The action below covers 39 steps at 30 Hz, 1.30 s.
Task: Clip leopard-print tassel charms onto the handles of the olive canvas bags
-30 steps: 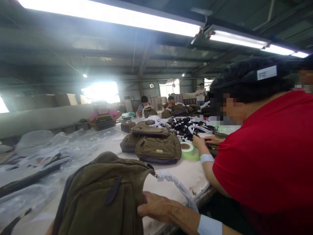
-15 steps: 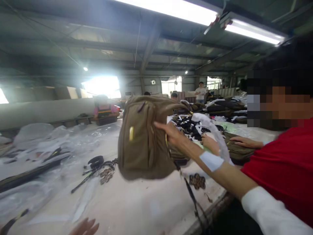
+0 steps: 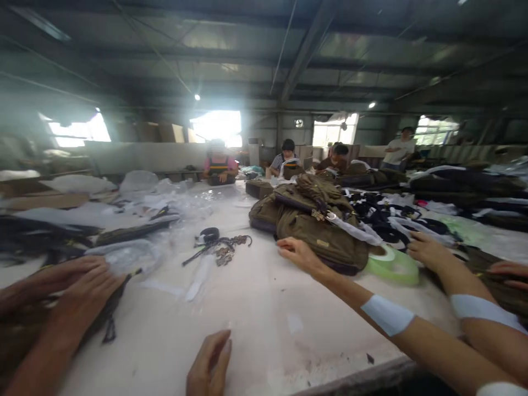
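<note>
My left hand (image 3: 208,363) is at the bottom centre above the pale table (image 3: 247,319). It is empty, with thumb and fingers apart. From the right, my right hand (image 3: 301,256) reaches in beside the front lower edge of an olive backpack (image 3: 313,236). Its fingers are slightly bent and apart, with nothing visible between them. The backpack lies heaped with other olive bags, and a white strip and a bead-like charm (image 3: 317,215) lie on top. Left of it are dark cords (image 3: 212,235) and a metallic chain (image 3: 225,254).
Another person's hands (image 3: 82,280) rest on dark fabric at left. A co-worker's hand (image 3: 429,250) reaches toward black straps (image 3: 388,234) at right. A green tape roll (image 3: 396,269) lies beside the bags. Clear plastic (image 3: 140,187) covers the far left; people are across the table.
The olive backpack that my right hand held up now lies on the table, let go. My left hand shows further into view. The view has swung left.
</note>
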### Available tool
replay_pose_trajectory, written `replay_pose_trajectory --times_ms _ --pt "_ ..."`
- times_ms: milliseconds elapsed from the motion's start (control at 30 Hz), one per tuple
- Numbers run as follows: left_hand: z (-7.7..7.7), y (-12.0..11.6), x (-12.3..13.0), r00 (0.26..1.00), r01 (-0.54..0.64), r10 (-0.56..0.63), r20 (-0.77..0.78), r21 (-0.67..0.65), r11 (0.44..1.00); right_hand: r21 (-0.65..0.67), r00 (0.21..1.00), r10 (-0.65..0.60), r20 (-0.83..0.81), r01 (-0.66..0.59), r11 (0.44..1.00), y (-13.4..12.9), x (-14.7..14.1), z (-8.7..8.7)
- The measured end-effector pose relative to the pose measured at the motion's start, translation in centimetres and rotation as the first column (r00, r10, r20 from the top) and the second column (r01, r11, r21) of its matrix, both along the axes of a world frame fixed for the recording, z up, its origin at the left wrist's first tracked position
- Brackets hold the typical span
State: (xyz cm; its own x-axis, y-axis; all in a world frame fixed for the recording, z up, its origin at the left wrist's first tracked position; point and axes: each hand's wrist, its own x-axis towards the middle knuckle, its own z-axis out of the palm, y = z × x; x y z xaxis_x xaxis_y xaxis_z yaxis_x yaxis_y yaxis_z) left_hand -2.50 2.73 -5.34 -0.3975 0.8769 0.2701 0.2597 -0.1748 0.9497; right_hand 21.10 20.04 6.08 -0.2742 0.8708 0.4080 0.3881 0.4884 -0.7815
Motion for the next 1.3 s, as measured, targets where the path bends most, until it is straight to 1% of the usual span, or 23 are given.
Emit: replay_pose_trajectory --times_ms 67,167,267,367,500,633,767,867,1033,1300 --pt "0.5 -0.2 -0.1 1.0 0.006 -0.006 -0.008 0.001 1.0 -0.01 0.995 0.053 0.081 -0.052 0.999 -1.1 -1.7 -3.1" --pt "0.7 -0.3 -0.2 0.998 0.047 -0.047 -0.031 -0.005 0.999 0.007 0.988 0.067 0.137 -0.069 0.998 -1.7 -3.2 -6.1" --pt "0.9 -0.4 -0.2 0.997 0.07 -0.07 -0.024 -0.004 0.998 0.063 0.979 0.032 0.201 -0.045 0.997 -1.4 -3.4 -8.1" --pt "1.5 -0.6 -0.6 1.0 0.019 -0.02 -0.011 -0.013 1.0 0.116 0.959 -0.001 0.283 -0.033 0.993 -0.6 -2.8 -9.8" --pt "1.9 -0.8 -2.3 0.996 -0.042 0.039 -0.077 -0.029 0.999 0.203 0.939 -0.026 0.344 -0.047 0.978 0.4 -2.2 -11.5" --pt "1.1 -0.6 -3.8 0.984 -0.111 0.109 -0.14 -0.005 0.994 0.247 0.93 -0.048 0.364 -0.046 0.968 1.1 -2.1 -12.6" --pt "0.5 -0.4 -3.7 0.962 -0.157 0.164 -0.22 0.046 0.986 0.245 0.929 -0.039 0.367 -0.057 0.968 1.5 -1.9 -13.0" --pt "0.7 -0.6 -3.2 0.947 -0.185 0.199 -0.254 0.078 0.98 0.23 0.932 -0.029 0.362 -0.059 0.971 1.8 -1.6 -13.2" --pt "1.1 -1.0 -2.9 0.939 -0.226 0.239 -0.248 0.082 0.971 0.196 0.935 -0.001 0.355 -0.073 0.978 2.0 -1.3 -13.3" --pt "1.1 -1.1 -2.7 0.922 -0.244 0.255 -0.291 0.072 0.967 0.174 0.943 0.014 0.333 -0.076 0.982 2.2 -1.2 -13.3"
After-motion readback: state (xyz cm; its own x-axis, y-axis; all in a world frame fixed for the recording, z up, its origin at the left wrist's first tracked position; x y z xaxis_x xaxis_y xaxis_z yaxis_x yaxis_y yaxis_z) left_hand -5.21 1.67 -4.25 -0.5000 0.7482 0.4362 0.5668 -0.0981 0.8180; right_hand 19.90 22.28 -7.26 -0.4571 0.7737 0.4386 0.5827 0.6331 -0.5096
